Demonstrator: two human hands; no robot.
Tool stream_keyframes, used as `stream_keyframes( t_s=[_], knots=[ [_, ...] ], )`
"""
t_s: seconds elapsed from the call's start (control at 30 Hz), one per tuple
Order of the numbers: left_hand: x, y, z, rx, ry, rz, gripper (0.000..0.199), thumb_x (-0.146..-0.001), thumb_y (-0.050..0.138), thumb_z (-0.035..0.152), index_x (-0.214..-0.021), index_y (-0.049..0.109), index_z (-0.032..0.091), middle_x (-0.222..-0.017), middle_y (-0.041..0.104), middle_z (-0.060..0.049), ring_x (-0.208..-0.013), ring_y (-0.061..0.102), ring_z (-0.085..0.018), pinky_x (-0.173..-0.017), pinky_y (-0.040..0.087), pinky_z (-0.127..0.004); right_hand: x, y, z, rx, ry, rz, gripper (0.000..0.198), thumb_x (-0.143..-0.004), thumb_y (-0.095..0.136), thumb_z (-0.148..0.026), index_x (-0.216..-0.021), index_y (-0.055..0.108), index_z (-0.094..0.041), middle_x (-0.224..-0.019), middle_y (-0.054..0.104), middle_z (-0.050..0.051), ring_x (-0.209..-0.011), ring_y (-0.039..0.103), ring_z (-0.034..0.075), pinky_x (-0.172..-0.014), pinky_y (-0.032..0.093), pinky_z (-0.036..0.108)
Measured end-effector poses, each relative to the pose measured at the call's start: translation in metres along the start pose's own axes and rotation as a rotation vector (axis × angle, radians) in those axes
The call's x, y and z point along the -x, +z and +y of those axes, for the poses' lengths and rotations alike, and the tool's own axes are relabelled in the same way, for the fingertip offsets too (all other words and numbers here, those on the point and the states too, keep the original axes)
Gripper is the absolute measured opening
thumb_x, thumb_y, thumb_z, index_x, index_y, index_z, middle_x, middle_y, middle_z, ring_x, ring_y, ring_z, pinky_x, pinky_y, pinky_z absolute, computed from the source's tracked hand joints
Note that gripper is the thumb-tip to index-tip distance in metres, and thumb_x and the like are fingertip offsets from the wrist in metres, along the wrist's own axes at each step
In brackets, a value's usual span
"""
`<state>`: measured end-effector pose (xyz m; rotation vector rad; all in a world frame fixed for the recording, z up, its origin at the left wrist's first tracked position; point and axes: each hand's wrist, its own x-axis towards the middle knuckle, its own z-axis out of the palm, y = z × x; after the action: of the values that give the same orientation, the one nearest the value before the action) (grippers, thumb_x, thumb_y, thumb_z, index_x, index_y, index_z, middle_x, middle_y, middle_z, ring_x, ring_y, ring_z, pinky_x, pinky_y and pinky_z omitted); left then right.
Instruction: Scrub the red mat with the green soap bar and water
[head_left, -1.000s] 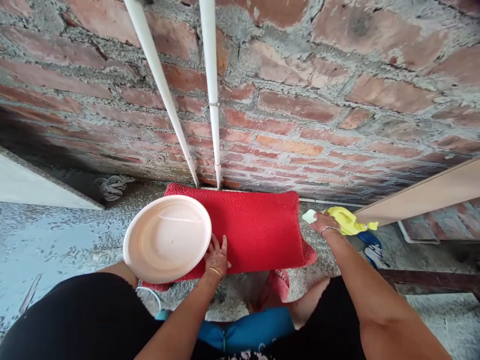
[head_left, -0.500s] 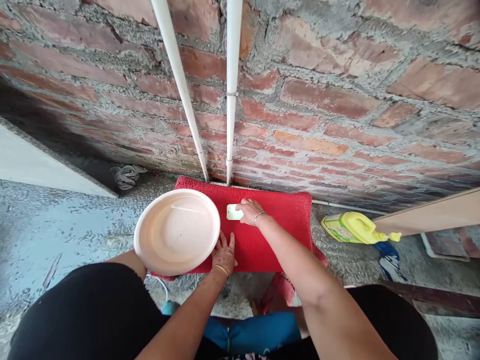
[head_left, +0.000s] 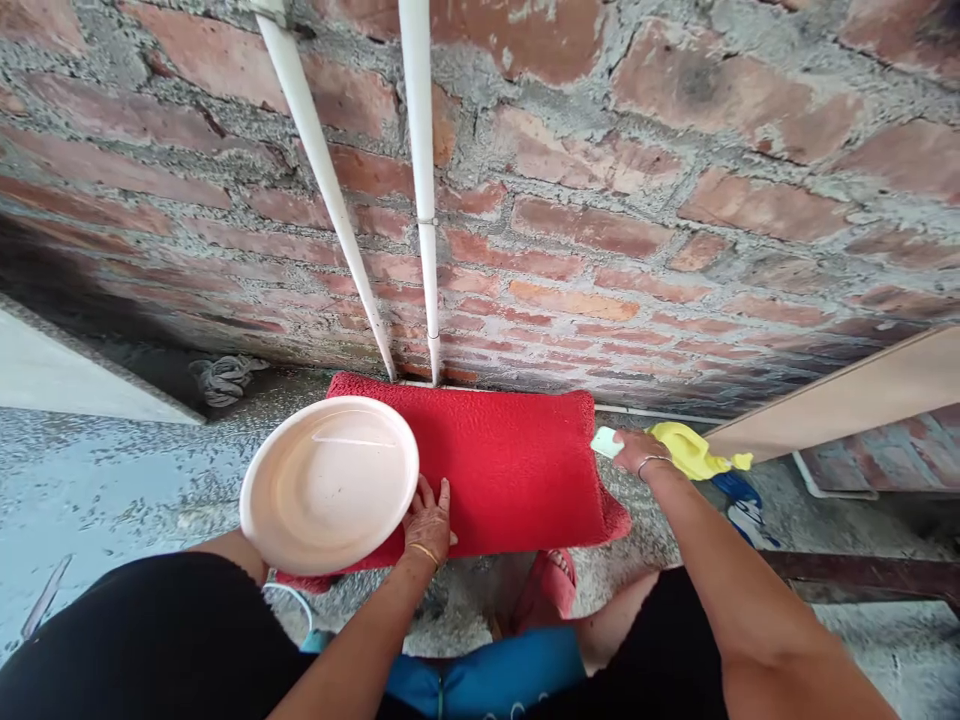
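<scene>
My left hand (head_left: 429, 522) lies flat on a red mat (head_left: 510, 470), fingers stretched out, right beside a pale pink basin (head_left: 330, 550). Water seems to stand in the basin, which rests on the mat's left part. Out at the mat's right edge, my right hand (head_left: 636, 452) grips a small pale green block, apparently a scrubbing brush (head_left: 606, 442). Its underside is hidden, so I cannot see bristles. Just behind that hand is a yellow detergent bottle (head_left: 686, 448), partly covered by it.
A brick wall (head_left: 540, 240) with two white pipes (head_left: 424, 200) rises behind the mat. A grey rag (head_left: 225, 378) lies on the wet floor at left. To the right are a leaning board (head_left: 847, 395) and a blue-and-white item (head_left: 746, 510).
My right hand has slid right with the scrubbing brush, from the mat's middle to its right edge. My left hand stays by the basin. The view has shifted slightly right.
</scene>
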<state>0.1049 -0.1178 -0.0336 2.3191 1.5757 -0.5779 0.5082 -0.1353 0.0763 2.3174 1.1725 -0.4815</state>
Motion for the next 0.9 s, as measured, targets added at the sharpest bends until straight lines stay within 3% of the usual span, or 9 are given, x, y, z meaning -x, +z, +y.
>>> stream_keyframes(
  t_s=[0.23, 0.33, 0.43, 0.6, 0.67, 0.77, 0.9],
  knots=[
    [-0.004, 0.008, 0.0, -0.028, -0.008, -0.014, 0.104, -0.06, 0.074, 0.049, -0.147, 0.021, 0.027, -0.151, 0.016, -0.025, -0.134, 0.021, -0.046, -0.097, 0.03, -0.061, -0.02, -0.026, -0.079, -0.119, -0.183, 0.104, 0.056, -0.067, 0.068, -0.034, -0.122, 0.056, -0.029, -0.116, 0.052, 0.006, -0.102, 0.054, 0.022, -0.086, 0.04, 0.03],
    [-0.004, 0.011, 0.0, -0.024, -0.002, 0.002, 0.106, -0.059, 0.075, 0.049, -0.147, 0.021, 0.026, -0.151, 0.017, -0.025, -0.134, 0.021, -0.046, -0.097, 0.03, -0.062, -0.032, -0.025, -0.092, -0.101, -0.193, 0.094, 0.058, -0.067, 0.069, -0.033, -0.123, 0.056, -0.029, -0.117, 0.052, 0.007, -0.103, 0.053, 0.022, -0.087, 0.039, 0.03],
    [-0.005, 0.012, 0.001, -0.017, 0.0, 0.002, 0.107, -0.058, 0.076, 0.048, -0.147, 0.021, 0.026, -0.151, 0.016, -0.025, -0.134, 0.021, -0.047, -0.096, 0.03, -0.063, -0.038, -0.019, -0.072, -0.046, -0.17, 0.046, 0.058, -0.068, 0.069, -0.032, -0.124, 0.055, -0.03, -0.119, 0.053, 0.007, -0.105, 0.053, 0.023, -0.086, 0.039, 0.031],
    [-0.005, 0.01, 0.001, -0.019, -0.003, -0.022, 0.106, -0.059, 0.076, 0.047, -0.147, 0.022, 0.024, -0.15, 0.016, -0.027, -0.134, 0.019, -0.048, -0.096, 0.028, -0.064, -0.024, -0.013, -0.012, 0.109, 0.078, 0.01, 0.041, -0.074, 0.06, -0.024, -0.115, 0.063, -0.019, -0.116, 0.054, 0.016, -0.109, 0.052, 0.031, -0.083, 0.04, 0.038],
    [-0.005, 0.009, 0.001, -0.019, 0.0, -0.018, 0.105, -0.059, 0.075, 0.047, -0.147, 0.021, 0.024, -0.15, 0.015, -0.027, -0.133, 0.019, -0.049, -0.095, 0.029, -0.064, -0.012, -0.011, -0.006, 0.101, 0.067, 0.004, 0.041, -0.074, 0.06, -0.025, -0.114, 0.064, -0.019, -0.115, 0.055, 0.016, -0.108, 0.053, 0.031, -0.082, 0.04, 0.037],
    [-0.005, 0.01, 0.0, -0.018, 0.007, -0.002, 0.106, -0.059, 0.075, 0.048, -0.147, 0.021, 0.025, -0.15, 0.015, -0.027, -0.133, 0.02, -0.049, -0.094, 0.031, -0.064, 0.007, -0.006, -0.037, 0.028, -0.093, 0.024, 0.046, -0.071, 0.064, -0.03, -0.116, 0.062, -0.025, -0.113, 0.056, 0.01, -0.101, 0.055, 0.025, -0.082, 0.04, 0.032],
    [-0.006, 0.01, 0.0, -0.005, 0.011, -0.009, 0.107, -0.058, 0.076, 0.048, -0.147, 0.022, 0.024, -0.15, 0.015, -0.028, -0.133, 0.021, -0.049, -0.094, 0.03, -0.064, 0.033, 0.005, -0.13, -0.1, -0.438, 0.118, 0.047, -0.068, 0.067, -0.031, -0.115, 0.061, -0.029, -0.106, 0.056, 0.005, -0.095, 0.054, 0.019, -0.082, 0.039, 0.027]
  ],
)
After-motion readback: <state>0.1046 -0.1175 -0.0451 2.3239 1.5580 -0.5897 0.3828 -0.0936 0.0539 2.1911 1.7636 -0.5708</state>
